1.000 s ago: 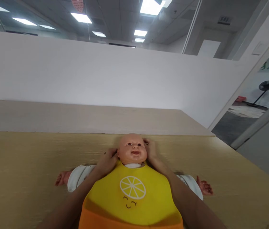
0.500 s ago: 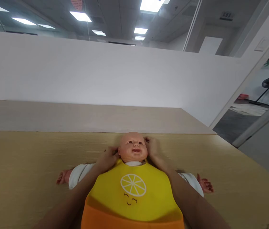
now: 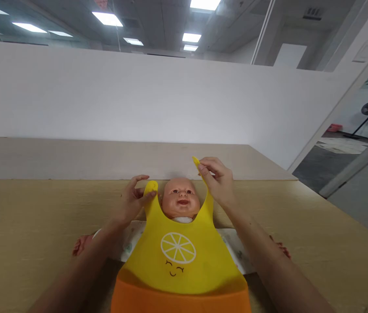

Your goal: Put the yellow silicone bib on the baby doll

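A baby doll (image 3: 180, 201) in white clothes lies face up on the wooden table (image 3: 34, 226), arms spread. A yellow bib (image 3: 179, 256) with a lemon-slice print and an orange pocket covers its chest. My left hand (image 3: 132, 203) pinches the bib's left neck strap beside the doll's head. The right strap end is pinched in my right hand (image 3: 218, 181) and held raised above the doll's head. Both straps are undone and stand up on either side of the face.
A lighter table (image 3: 105, 158) adjoins at the back, with a white partition wall (image 3: 138, 95) behind it. At the right, an open doorway shows a standing fan (image 3: 366, 115) in the room beyond.
My hands were behind the doll's neck; now they have come out, each pulling a bib strap up and apart. The bib's neck is open.
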A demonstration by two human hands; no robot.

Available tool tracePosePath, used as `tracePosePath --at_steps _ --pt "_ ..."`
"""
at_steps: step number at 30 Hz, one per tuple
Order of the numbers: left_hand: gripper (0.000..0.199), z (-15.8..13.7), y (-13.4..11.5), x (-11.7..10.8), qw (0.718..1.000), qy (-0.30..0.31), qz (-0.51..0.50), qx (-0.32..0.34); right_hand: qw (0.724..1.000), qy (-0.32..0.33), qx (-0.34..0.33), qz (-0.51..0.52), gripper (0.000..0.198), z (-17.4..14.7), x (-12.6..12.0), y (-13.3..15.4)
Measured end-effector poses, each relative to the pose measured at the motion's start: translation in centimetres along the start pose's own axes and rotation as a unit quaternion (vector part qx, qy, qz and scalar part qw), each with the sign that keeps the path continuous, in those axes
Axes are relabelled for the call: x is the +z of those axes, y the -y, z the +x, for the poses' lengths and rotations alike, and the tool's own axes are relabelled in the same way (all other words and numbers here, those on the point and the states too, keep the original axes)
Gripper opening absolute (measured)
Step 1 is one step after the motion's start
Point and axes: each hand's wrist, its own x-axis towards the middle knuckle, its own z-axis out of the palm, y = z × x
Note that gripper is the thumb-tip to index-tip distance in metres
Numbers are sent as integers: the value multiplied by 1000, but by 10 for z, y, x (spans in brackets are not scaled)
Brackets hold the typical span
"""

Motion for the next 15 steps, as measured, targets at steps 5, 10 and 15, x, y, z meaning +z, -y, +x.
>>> tracePosePath --at_steps 5,10,15 --pt "84 -10 -16 6 999 34 5 20 970 153 -180 -63 19 -21 15 53" --pt "72 -22 -30 14 995 84 34 52 921 250 -257 -152 23 -36 31 61" --pt "75 -28 -35 17 991 112 32 63 919 262 -247 -159 15 -36 31 61"
